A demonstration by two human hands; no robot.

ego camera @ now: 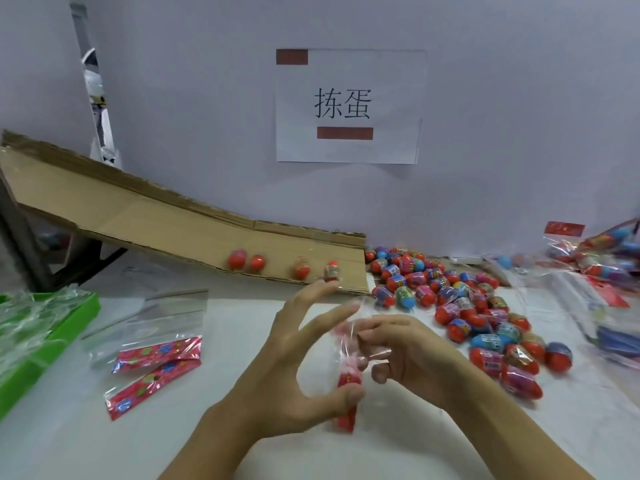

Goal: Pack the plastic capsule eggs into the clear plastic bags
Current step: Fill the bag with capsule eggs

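Right now the left hand [294, 348] has its fingers spread while its thumb presses a clear bag [346, 368] with a red header, held above the worktop [242, 445] near its front edge. The right hand [412, 355] pinches the bag's top; the blur hides whether an egg is inside. Loose capsule eggs [460, 306] lie heaped toward the worktop's right side, beyond the right hand. A cardboard ramp [156, 216] slopes down along the back edge, four eggs on it. Empty bags [156, 348] lie left, beside a green tray [45, 341]. A paper sign [349, 105] hangs on the wall.
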